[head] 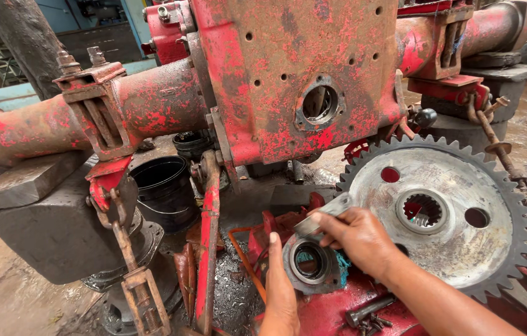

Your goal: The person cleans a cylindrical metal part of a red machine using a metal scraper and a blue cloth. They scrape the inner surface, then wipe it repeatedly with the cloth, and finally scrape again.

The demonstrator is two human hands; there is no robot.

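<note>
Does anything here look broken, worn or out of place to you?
Yes. The red axle housing has badly flaked, rusty paint and an open round hole where nothing is fitted. A large toothed gear lies loose beside it. Loose bolts lie below the right hand, and the ground looks oily.

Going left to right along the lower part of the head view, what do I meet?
Grey metal block → black cylindrical sleeve → red vertical lever bar → left hand → round grey bearing housing → right hand, gripping a flat metal tool → large toothed steel gear.
</note>
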